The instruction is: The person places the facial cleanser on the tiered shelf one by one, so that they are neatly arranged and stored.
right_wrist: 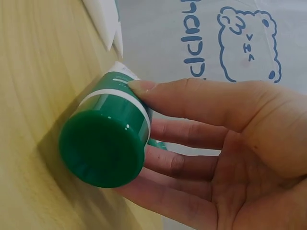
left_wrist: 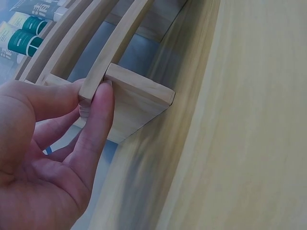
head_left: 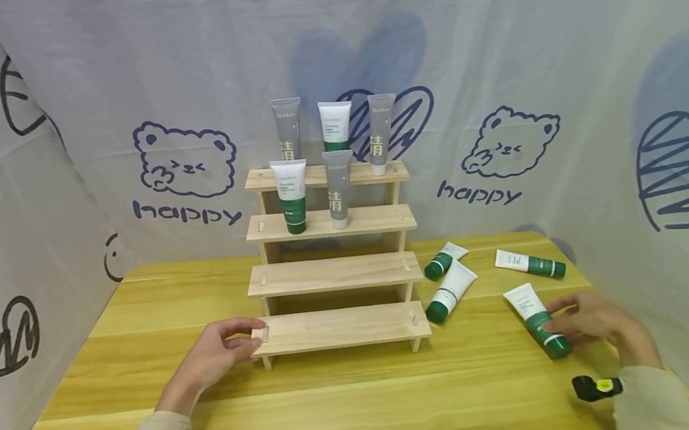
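Note:
A stepped wooden display stand (head_left: 339, 328) rises in several tiers at the middle of the table. My left hand (head_left: 223, 350) pinches the left end of its lowest board between thumb and fingers, as the left wrist view shows close up. On the right, my right hand (head_left: 589, 322) holds a white and green squeeze tube (head_left: 538, 321), thumb on one side and fingers on the other. That tube's round green cap (right_wrist: 101, 149) faces the right wrist camera. It is tilted, and I cannot tell whether it touches the table.
Two grey tubes (head_left: 383, 130) and a white and green one stand on the top tier. Below them stand a white-green tube (head_left: 292, 196) and a grey tube (head_left: 339, 189). Three white-green tubes (head_left: 451, 291) lie right of the stand. A printed cloth (head_left: 177, 64) hangs behind.

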Tool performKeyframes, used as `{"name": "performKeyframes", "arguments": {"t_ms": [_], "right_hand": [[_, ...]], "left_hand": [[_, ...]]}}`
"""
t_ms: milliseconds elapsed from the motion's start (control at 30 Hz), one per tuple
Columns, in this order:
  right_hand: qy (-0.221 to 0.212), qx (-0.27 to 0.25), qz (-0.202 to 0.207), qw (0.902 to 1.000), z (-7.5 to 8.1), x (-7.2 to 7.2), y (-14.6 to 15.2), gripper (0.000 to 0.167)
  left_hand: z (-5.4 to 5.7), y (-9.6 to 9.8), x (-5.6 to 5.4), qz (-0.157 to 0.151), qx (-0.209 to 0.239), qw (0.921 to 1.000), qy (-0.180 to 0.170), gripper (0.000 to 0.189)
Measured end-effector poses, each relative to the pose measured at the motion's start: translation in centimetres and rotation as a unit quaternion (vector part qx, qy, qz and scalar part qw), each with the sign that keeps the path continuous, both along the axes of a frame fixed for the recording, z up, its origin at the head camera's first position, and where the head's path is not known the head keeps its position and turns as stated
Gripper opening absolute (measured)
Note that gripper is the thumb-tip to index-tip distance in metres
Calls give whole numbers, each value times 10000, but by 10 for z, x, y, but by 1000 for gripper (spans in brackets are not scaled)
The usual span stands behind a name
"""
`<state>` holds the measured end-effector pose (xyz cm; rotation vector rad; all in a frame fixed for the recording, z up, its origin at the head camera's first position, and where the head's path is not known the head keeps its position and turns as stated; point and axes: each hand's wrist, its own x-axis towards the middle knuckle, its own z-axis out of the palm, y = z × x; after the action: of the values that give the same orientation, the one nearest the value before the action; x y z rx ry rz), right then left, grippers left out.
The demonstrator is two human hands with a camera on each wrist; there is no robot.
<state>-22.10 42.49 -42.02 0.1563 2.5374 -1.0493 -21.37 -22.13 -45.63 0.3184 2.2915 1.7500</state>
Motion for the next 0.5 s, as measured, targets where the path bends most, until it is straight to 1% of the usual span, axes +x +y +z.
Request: {"name": "performKeyframes", "arguments": {"t_ms": [100,167,233,333,500], "right_hand": [[94,-102,-39,9999,3,1,-1,71],[171,-155,53,9997,6,2,-1,72],[192,-236,27,9995,8,3,-2,72],[256,-213,67,9994,12,3,-6,73],[410,-30,-37,9991,18,2,-15,74]], "left_hand": [[0,0,0,17,-2,10000,-11,40],[1,0,0,29,-11,10000,-9,40],[1,0,0,26,-19,10000,-7,40],[1,0,0,3,-22,10000,-13,40],[1,0,-1,-32,-30,10000,-12,40]]}}
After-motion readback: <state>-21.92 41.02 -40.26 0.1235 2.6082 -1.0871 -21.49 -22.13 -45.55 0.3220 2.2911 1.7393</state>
